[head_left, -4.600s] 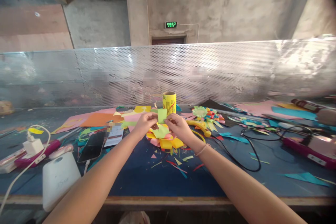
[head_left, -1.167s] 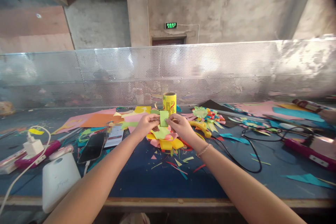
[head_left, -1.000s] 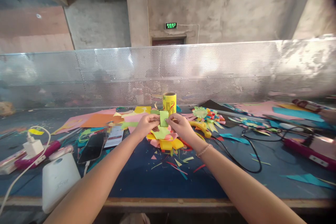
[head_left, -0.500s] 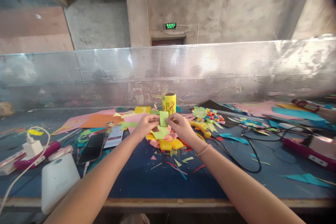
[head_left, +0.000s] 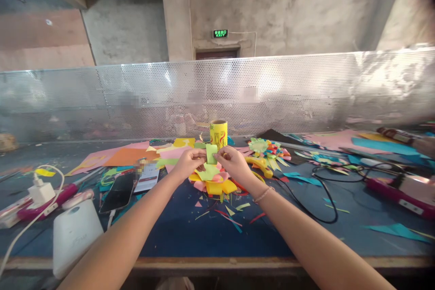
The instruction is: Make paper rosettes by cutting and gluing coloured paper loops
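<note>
A small light green paper piece (head_left: 211,154) is held upright between my two hands. My left hand (head_left: 190,162) pinches its left side, and my right hand (head_left: 231,161) grips its right edge between thumb and fingers. Just below lies a flower-like paper shape (head_left: 217,186) with yellow, pink and green folds. Behind the green piece stands a yellow cardboard tube (head_left: 218,132). Close to my right hand rests a yellow-handled tool (head_left: 261,166).
A phone (head_left: 118,191) and a white power bank (head_left: 76,235) lie at the left. A black cable (head_left: 326,195) and a magenta power strip (head_left: 401,199) are at the right. Paper scraps are scattered about. Another person's hand (head_left: 425,146) shows at the right edge.
</note>
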`<state>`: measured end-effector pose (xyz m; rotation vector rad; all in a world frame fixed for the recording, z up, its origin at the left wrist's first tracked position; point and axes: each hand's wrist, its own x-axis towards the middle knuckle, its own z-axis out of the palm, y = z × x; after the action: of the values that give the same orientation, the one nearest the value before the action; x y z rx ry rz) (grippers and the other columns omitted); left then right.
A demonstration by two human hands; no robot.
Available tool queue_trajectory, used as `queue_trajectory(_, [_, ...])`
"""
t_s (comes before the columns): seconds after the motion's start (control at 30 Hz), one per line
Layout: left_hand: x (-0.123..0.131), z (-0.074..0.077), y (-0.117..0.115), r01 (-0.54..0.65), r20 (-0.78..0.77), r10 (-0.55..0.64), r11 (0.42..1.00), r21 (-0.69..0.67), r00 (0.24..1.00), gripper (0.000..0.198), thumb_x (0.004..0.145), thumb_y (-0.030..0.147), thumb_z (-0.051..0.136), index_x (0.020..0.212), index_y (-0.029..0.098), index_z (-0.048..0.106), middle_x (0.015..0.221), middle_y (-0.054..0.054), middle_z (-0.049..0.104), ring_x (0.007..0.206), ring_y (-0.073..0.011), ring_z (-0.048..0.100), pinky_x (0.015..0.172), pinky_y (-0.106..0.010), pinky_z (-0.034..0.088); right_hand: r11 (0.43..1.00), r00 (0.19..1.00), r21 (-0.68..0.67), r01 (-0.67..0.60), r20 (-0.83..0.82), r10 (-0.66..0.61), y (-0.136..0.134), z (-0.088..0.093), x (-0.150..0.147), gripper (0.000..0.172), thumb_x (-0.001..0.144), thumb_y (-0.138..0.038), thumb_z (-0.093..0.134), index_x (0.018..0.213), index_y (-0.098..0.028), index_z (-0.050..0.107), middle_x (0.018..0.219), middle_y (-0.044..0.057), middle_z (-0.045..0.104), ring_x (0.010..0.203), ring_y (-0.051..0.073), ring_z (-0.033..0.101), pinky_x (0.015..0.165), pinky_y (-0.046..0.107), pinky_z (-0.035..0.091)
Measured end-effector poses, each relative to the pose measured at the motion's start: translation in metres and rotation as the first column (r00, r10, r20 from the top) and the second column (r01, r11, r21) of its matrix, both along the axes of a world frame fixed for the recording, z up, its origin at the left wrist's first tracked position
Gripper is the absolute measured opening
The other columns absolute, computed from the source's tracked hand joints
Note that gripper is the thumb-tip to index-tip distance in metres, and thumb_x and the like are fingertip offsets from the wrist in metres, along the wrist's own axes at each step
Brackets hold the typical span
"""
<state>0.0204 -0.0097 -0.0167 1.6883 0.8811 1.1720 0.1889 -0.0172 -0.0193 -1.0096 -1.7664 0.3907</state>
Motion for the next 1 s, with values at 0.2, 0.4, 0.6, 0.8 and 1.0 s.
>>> queue_trajectory(0.2, [0.0001, 0.0003, 0.0, -0.017, 0.004, 0.017, 1.0, -0.013, 1.0, 0.019, 0.064, 0.018, 0.057, 0.082, 0.014, 0.062, 0.063, 0.0, 0.061, 0.045, -0.008, 0.054, 0.048, -0.021, 0.044, 1.0, 1.0, 0.014, 0.011, 0.006, -0.011, 0.0017, -0.0016, 0.0001, 0.022, 0.075, -0.034, 0.051, 0.059, -0.019, 0.045, 0.058, -0.003, 0.044, 0.051, 0.009, 0.04, 0.048, 0.023, 0.032])
queue_trajectory(0.4, [-0.0001, 0.0005, -0.0007, -0.017, 0.015, 0.017, 1.0, -0.006, 1.0, 0.02, 0.065, 0.016, 0.056, 0.084, 0.013, 0.062, 0.064, 0.0, 0.061, 0.045, -0.0078, 0.054, 0.048, -0.021, 0.043, 1.0, 1.0, 0.009, 0.015, 0.019, -0.015, 0.0014, -0.0011, 0.0001, 0.024, 0.075, -0.035, 0.051, 0.059, -0.02, 0.044, 0.059, -0.003, 0.043, 0.051, 0.01, 0.04, 0.05, 0.024, 0.032])
queue_trajectory(0.6, [-0.0004, 0.0007, -0.0005, -0.01, 0.011, 0.01, 1.0, 0.006, 1.0, 0.024, 0.066, 0.016, 0.055, 0.088, 0.012, 0.063, 0.066, -0.001, 0.062, 0.045, -0.0079, 0.053, 0.049, -0.022, 0.044, 0.999, 0.998, 0.032, 0.026, 0.058, -0.028, 0.0017, 0.002, 0.0008, 0.025, 0.075, -0.035, 0.052, 0.058, -0.02, 0.044, 0.06, -0.003, 0.045, 0.054, 0.011, 0.04, 0.053, 0.025, 0.032])
queue_trajectory(0.8, [-0.0005, -0.001, 0.0022, -0.011, -0.008, 0.011, 0.999, 0.032, 1.0, 0.026, 0.067, 0.017, 0.055, 0.09, 0.012, 0.064, 0.065, -0.001, 0.062, 0.044, -0.0078, 0.052, 0.048, -0.021, 0.043, 0.999, 0.998, 0.038, 0.023, 0.066, -0.025, 0.0016, 0.0031, 0.0019, 0.028, 0.076, -0.038, 0.052, 0.057, -0.02, 0.043, 0.062, -0.002, 0.046, 0.055, 0.011, 0.04, 0.053, 0.025, 0.032])
queue_trajectory(1.0, [-0.0013, -0.003, 0.0047, 0.016, -0.037, -0.014, 0.998, 0.065, 0.999, 0.028, 0.068, 0.017, 0.052, 0.093, 0.011, 0.063, 0.067, -0.001, 0.063, 0.045, -0.0073, 0.052, 0.048, -0.021, 0.043, 0.999, 0.998, 0.039, 0.033, 0.056, -0.035, 0.0023, 0.002, 0.0027, 0.03, 0.075, -0.042, 0.053, 0.057, -0.02, 0.046, 0.061, -0.002, 0.047, 0.054, 0.011, 0.041, 0.053, 0.026, 0.033])
